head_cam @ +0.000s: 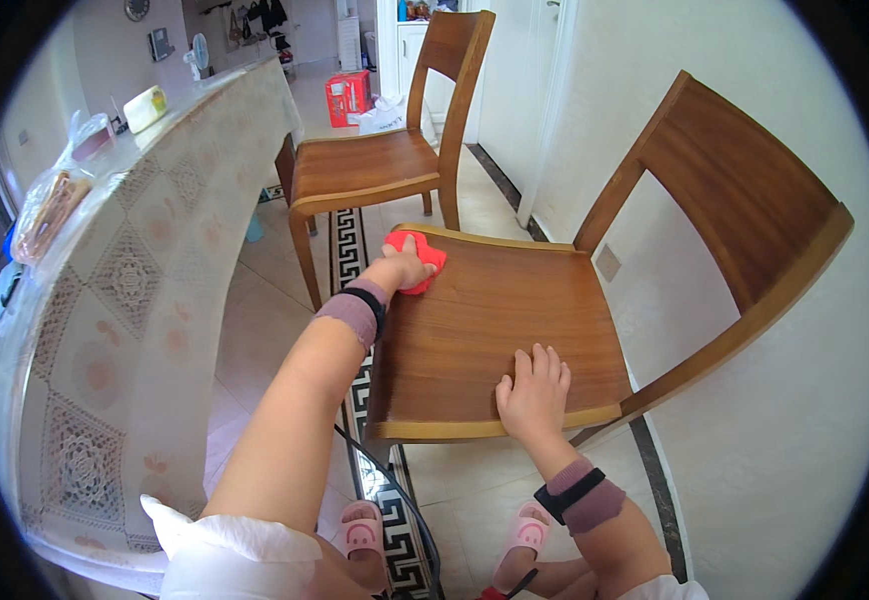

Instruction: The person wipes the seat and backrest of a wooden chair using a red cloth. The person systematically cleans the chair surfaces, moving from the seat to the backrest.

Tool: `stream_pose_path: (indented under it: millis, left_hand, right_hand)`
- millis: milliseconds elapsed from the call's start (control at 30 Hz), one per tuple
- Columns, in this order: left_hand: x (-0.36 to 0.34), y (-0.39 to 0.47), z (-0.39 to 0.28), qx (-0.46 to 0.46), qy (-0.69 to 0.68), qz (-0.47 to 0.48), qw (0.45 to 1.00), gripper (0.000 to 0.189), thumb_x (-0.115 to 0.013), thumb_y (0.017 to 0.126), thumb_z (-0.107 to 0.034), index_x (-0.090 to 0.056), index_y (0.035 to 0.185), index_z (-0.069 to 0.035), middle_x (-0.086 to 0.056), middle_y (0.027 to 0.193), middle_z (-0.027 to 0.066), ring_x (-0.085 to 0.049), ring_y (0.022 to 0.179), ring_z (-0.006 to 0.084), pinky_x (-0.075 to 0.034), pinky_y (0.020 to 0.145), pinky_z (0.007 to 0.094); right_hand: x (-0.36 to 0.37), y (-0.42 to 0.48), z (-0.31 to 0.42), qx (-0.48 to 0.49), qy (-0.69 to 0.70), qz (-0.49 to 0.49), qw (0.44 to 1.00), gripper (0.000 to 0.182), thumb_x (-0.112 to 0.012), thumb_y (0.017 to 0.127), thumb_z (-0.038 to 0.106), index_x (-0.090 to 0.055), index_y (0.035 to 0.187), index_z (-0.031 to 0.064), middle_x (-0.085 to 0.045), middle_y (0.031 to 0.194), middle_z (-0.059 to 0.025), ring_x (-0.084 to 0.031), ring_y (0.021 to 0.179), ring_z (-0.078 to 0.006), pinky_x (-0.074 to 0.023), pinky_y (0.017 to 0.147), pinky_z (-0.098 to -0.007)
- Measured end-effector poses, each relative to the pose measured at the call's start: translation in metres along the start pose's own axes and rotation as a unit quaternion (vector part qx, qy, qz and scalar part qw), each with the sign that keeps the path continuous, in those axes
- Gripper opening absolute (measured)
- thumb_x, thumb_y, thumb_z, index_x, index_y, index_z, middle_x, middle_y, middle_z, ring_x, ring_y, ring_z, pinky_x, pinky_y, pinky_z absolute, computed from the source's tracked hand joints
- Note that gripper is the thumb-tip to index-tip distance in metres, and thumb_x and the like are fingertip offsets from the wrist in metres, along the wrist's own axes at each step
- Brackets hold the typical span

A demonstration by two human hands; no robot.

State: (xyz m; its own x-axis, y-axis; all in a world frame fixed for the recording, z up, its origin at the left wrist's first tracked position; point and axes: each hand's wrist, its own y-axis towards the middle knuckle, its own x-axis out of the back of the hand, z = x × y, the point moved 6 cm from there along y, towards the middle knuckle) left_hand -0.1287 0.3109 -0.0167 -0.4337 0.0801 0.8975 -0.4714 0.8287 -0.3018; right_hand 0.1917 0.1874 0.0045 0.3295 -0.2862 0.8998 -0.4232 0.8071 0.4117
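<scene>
My left hand [404,264] presses a red cloth [433,255] onto the far left corner of a wooden chair's seat [502,315]. Thumb and fingers lie spread over the cloth, which sticks out on both sides of them. My right hand [536,386] rests bare on the near edge of the same seat, fingers apart, holding nothing. To the right rises the chair's backrest [749,180], its top towards the wall. Both wrists wear purple bands with black straps.
A second wooden chair [367,161] stands beyond the first. On the left is a table with a patterned tablecloth [149,300], bearing a plastic bag of food [52,214]. A black cable [404,495] runs over the tiled floor near my pink slippers [363,529]. A red box [348,97] stands farther back.
</scene>
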Motion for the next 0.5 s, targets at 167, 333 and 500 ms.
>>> stream_pose_path:
  millis: [167,333,500]
  left_hand:
    - [0.009,0.013,-0.009,-0.009,-0.034,-0.009,0.999,0.102,-0.062,0.087,-0.060,-0.005,0.160,-0.018,-0.013,0.158,0.0317,-0.029,0.143,0.0479,-0.030,0.115,0.0486]
    - [0.007,0.014,0.004,-0.030,-0.075,-0.019,0.997,0.101,-0.063,0.087,-0.059,-0.005,0.160,-0.019,-0.016,0.156,0.0329,-0.031,0.141,0.0476,-0.031,0.114,0.0484]
    - [-0.006,-0.017,0.015,-0.042,-0.062,-0.025,0.997,0.100,-0.062,0.087,-0.058,-0.006,0.159,-0.020,-0.018,0.155,0.0321,-0.033,0.139,0.0483,-0.032,0.114,0.0484]
  right_hand:
    - [-0.001,0.001,-0.003,-0.007,0.001,0.013,1.000,0.045,-0.060,0.085,0.028,-0.059,0.123,0.0032,-0.050,0.138,-0.0216,-0.040,0.134,-0.0392,-0.0277,0.111,-0.0559]
    - [0.000,0.002,-0.002,0.000,0.011,-0.007,1.000,0.042,-0.060,0.085,0.028,-0.060,0.119,0.0036,-0.051,0.136,-0.0213,-0.041,0.132,-0.0385,-0.0284,0.110,-0.0550]
    - [0.002,0.001,0.000,0.006,0.003,-0.031,1.000,0.039,-0.061,0.083,0.028,-0.061,0.114,0.0040,-0.054,0.132,-0.0203,-0.043,0.130,-0.0375,-0.0306,0.108,-0.0537]
